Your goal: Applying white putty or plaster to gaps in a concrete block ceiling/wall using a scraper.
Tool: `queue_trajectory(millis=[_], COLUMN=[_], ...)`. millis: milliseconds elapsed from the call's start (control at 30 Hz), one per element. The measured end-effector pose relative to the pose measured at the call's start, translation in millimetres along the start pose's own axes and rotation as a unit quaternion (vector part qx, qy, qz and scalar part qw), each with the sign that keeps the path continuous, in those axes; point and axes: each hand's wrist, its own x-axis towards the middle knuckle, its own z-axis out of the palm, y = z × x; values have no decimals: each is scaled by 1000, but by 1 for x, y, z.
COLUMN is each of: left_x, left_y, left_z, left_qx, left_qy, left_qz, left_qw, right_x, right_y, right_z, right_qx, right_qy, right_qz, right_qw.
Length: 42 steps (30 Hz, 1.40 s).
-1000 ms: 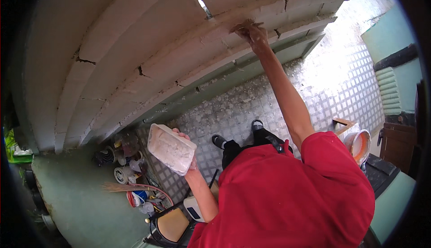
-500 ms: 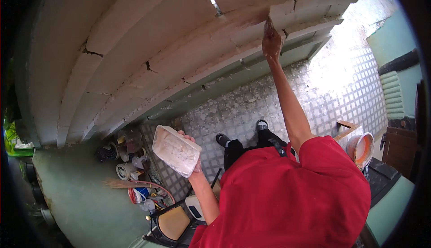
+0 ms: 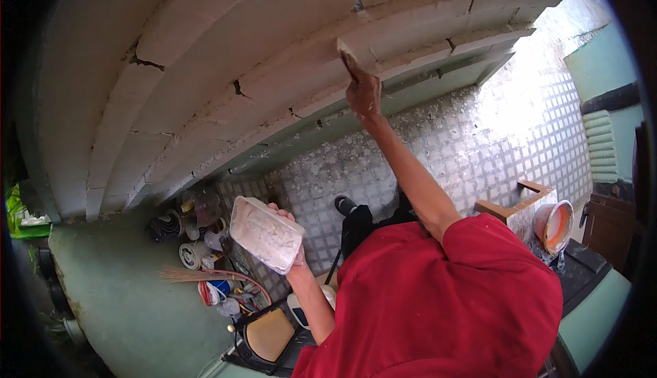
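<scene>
My left hand [image 3: 299,255] grips a white rectangular plastic tub [image 3: 263,256] from its right side, fingers around the far edge. Pale, thick paste [image 3: 265,230] lies inside it. My right hand [image 3: 365,95] is stretched forward, closed on what looks like a putty knife [image 3: 348,61]. White paste shows at the knife's tip, which is against or very near a pale stepped surface [image 3: 294,77]. Dark cracks [image 3: 239,88] break the steps' edges in several places. The blade's exact shape is too small to make out.
Pots, a broom [image 3: 195,276] and assorted clutter stand at lower left, by a chair [image 3: 267,337]. A wooden stool [image 3: 513,213] and a paste-smeared bucket [image 3: 553,227] are at right. White specks litter the tiled floor [image 3: 438,152].
My right hand has swept the putty knife leftward and a little nearer along the stepped surface. The tub has barely shifted in my left hand. The view has moved slightly, showing more of the stool.
</scene>
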Motion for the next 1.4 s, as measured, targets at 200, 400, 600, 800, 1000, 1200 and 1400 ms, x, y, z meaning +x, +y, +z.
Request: queue_trajectory(millis=[200,400,600,800,1000,1200,1400], left_x=[4,3,8,15,21,22,19], left_y=[2,8,11,20,27,39,63], left_z=[10,7,1,-1,2,-7,-19], left_qx=[-39,-18,-26,-31,-9,-20,-43], left_qy=[-9,-9,-21,-32,4,-21,-11], left_qz=[-22,-12,-23,-29,-20,-24,-18], left_qw=[999,1000,999,999,1000,999,999], right_x=[-6,47,71,39,-2,-15,11], right_y=[32,96,21,-13,-38,-50,23], right_z=[-6,-79,-74,-29,32,35,-5], right_qx=[106,269,-117,-100,-53,-13,-53], right_qy=[-4,123,143,94,66,-4,135], right_qz=[62,15,-5,24,-46,-18,-48], right_qw=[992,955,983,990,995,1000,988])
